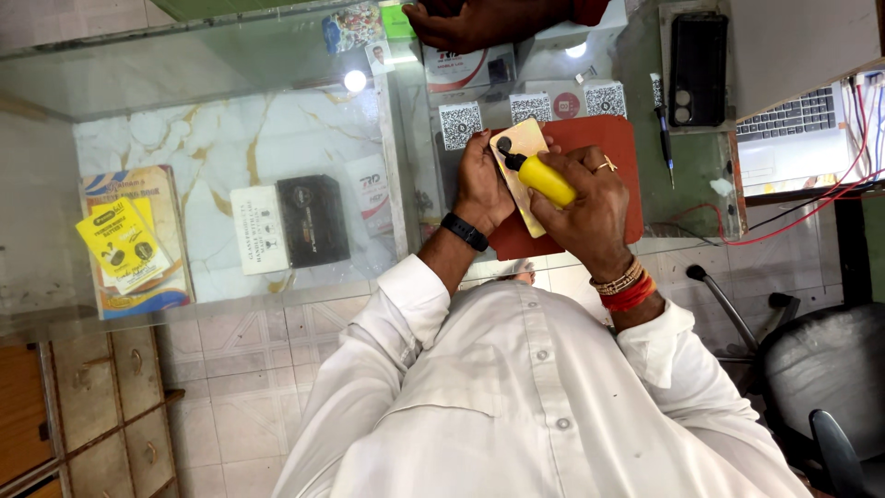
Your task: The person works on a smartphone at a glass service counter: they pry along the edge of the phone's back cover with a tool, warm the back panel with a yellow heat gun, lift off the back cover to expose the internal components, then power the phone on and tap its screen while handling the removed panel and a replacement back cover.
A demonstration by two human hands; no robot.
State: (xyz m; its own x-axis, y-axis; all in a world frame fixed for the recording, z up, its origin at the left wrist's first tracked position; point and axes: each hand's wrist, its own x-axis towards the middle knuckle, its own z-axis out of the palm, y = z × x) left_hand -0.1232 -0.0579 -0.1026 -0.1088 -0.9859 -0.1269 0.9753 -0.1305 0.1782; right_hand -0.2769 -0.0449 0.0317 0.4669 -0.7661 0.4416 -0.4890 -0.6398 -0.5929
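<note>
My left hand [481,178] grips a gold-backed phone [523,138] by its edge, tilted over a red mat [608,138] on the glass counter. My right hand [590,198] is closed around a yellow-handled tool [542,178], and its dark tip rests on the phone's back near the camera hole. A black band sits on my left wrist; red and beaded bangles and a ring are on the right. My white shirt fills the lower view.
Another person's hand [461,23] rests on the counter's far side. A black phone [698,69] and a screwdriver [664,124] lie right of the mat. A laptop [793,115] with red wires stands at the right. Boxes [313,219] and booklets [129,242] show under the glass.
</note>
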